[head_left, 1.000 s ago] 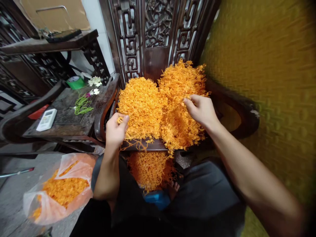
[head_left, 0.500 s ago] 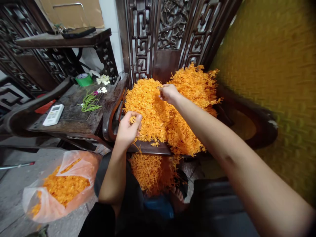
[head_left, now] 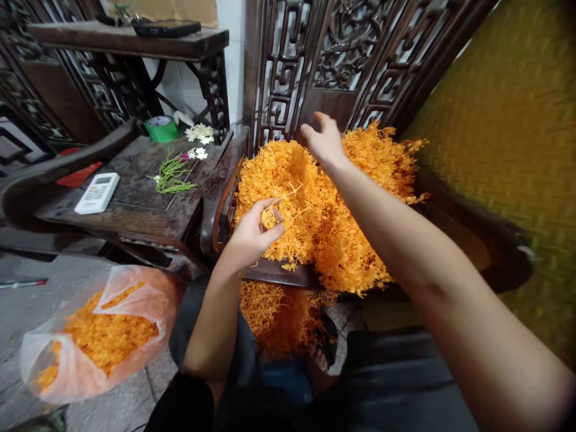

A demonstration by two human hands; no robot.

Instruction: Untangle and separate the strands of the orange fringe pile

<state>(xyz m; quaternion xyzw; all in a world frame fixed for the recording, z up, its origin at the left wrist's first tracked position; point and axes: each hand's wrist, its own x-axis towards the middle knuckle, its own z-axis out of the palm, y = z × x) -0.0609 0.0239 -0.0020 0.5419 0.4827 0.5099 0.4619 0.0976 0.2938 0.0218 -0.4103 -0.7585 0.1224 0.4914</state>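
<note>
A large heap of orange, stringy blossom-like pieces [head_left: 333, 210] covers the seat of a carved dark wooden chair [head_left: 283, 274]. At the heap's left front, my left hand [head_left: 257, 235] is cupped around a small orange stringy clump [head_left: 270, 217], thumb and fingers curved about it. My right hand [head_left: 324, 141] is raised over the back of the heap, near the chair's backrest. Its thumb and forefinger are spread, and I see nothing between them. More orange strands [head_left: 270, 318] are piled lower down, in front of the seat edge and between my legs.
A pinkish plastic bag [head_left: 74, 372] of orange pieces lies on the floor at left. On the neighbouring seat [head_left: 135, 210] are a white remote control [head_left: 98, 193], green tape [head_left: 162, 129], green stems [head_left: 173, 175] and white flowers [head_left: 199, 133]. A yellow woven surface [head_left: 504, 132] stands at right.
My right hand has lifted from the heap toward the backrest, its fingers opening. My left hand has moved right over the heap, its fingers looser around the orange clump. The view has shifted slightly.
</note>
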